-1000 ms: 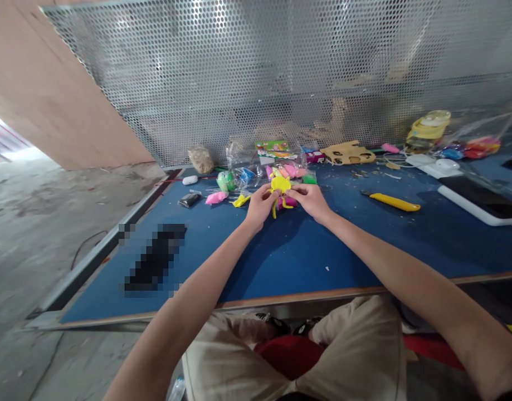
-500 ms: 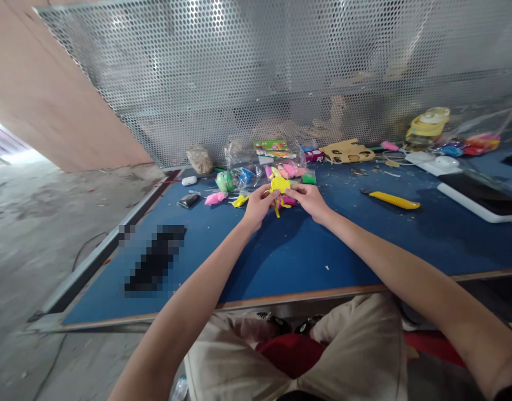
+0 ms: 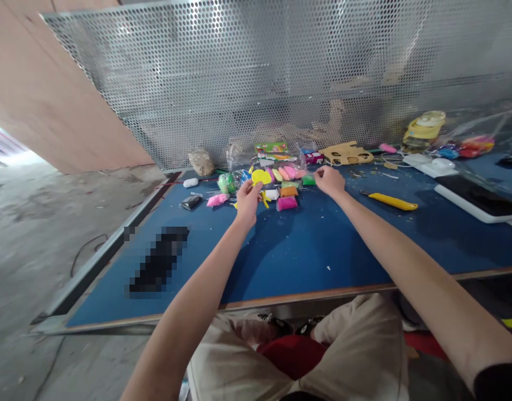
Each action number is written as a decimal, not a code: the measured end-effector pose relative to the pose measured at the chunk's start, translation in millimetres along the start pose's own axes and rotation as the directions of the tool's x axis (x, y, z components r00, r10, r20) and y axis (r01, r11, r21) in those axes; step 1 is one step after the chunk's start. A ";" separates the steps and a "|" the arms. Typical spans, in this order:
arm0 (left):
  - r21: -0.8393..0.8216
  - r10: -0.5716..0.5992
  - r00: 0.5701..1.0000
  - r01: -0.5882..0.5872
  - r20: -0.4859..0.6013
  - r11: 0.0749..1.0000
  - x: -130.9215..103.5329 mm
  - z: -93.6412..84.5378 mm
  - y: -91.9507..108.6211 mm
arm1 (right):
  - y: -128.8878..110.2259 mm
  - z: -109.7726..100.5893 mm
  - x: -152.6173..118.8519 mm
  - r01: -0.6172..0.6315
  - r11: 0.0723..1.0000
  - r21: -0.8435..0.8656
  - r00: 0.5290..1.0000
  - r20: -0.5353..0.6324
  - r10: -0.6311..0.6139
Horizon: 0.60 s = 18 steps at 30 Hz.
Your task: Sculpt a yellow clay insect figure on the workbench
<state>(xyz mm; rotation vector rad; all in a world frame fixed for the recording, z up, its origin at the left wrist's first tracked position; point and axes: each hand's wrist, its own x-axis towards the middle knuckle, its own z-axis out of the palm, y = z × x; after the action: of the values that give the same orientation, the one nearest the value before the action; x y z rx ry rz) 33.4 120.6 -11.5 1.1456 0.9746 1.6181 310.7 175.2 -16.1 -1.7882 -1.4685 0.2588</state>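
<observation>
Rising at back, perforated metal panel (image 3: pixel 239 72). In front, blue table (image 3: pixel 306 250). Over it, left hand (image 3: pixel 248 201) pinching, right hand (image 3: pixel 331 181) with fingers curled; cannot tell whether right grips anything. Yellow piece (image 3: pixel 261 176) between left thumb and fingers, near white packet (image 3: pixel 272 194). Green packet (image 3: pixel 308 180) just beside right fingertips.

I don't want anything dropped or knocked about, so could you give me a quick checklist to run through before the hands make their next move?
1. Yellow piece secured: ok, held in the left hand.
2. Right hand free of the green packet: cannot tell; it is right beside it, and contact is unclear.
3. Yellow cutter away from both hands: ok, it lies on the blue table, right of the right hand.
4. Cutter blade drawn in: cannot tell, too small to judge.
5. Magenta packet uncovered by hands: ok, in plain view.
</observation>
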 end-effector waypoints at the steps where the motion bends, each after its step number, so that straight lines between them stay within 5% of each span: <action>1: 0.002 0.000 1.000 0.000 0.000 1.000 0.6 -0.5 0.0 | -0.1 4.6 6.2 -0.022 0.999 -0.028 1.000 0.020 0.023; 8: 0.006 0.018 1.000 -0.018 0.010 1.000 0.9 -1.7 2.3 | 5.8 23.6 34.3 -0.019 1.000 -0.006 0.985 0.170 0.020; 18: 0.051 0.056 0.998 -0.057 0.026 0.997 -2.3 3.4 2.4 | 30.4 -4.9 18.5 0.046 0.941 0.335 0.995 0.070 -0.074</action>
<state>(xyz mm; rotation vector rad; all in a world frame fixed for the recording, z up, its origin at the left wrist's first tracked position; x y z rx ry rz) 36.5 118.1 -9.0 1.2352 0.9819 1.6282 341.8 189.2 -27.6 -1.4725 -1.4360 0.5233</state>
